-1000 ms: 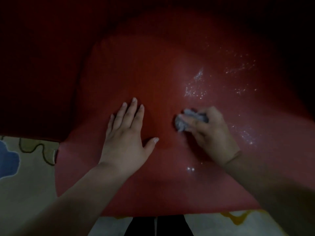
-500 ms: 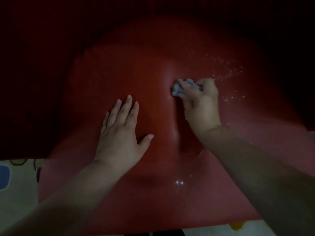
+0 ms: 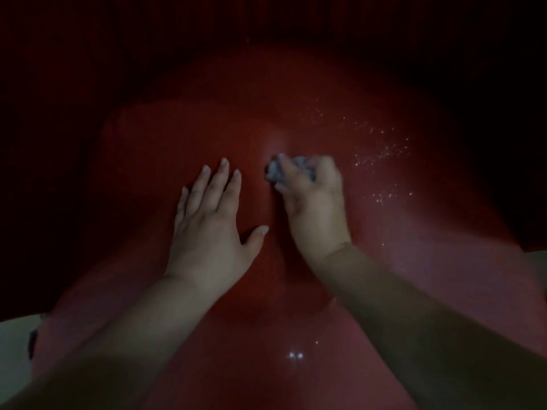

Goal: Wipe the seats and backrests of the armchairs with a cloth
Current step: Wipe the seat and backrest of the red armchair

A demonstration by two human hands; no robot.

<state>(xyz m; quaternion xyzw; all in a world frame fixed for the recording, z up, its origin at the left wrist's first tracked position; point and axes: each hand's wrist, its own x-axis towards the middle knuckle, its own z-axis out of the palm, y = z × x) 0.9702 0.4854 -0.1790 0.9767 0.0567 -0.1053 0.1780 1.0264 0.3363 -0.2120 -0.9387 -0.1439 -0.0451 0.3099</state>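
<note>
- Head view, starting at the grip: the right hand [image 3: 315, 199] is curled round a small crumpled grey cloth [image 3: 278, 170], which shows only at the fingertips, pressed onto the seat.
- Left hand [image 3: 207, 229] lies flat and spread on the glossy red moulded plastic armchair seat [image 3: 414, 276], holding nothing, just beside the right hand at its 9 o'clock.
- Scattered pale specks or droplets [image 3: 381, 149] sit at roughly 2 o'clock from the cloth, near but apart from it; a smaller cluster lies at 3 o'clock. My read is that the next stroke should run rightward and away toward them, and the right hand is the nearer one.
- Two bright glints [image 3: 295, 355] show at 6 o'clock, close to the seat's front edge, between the forearms.
- Backrest, at 12 o'clock, is lost in darkness; its surface cannot be judged.
- Most of the cloth is hidden inside the fist, and the right hand looks slightly blurred.
- Pale floor [image 3: 11, 344] shows at the lower left, its pattern unreadable.
</note>
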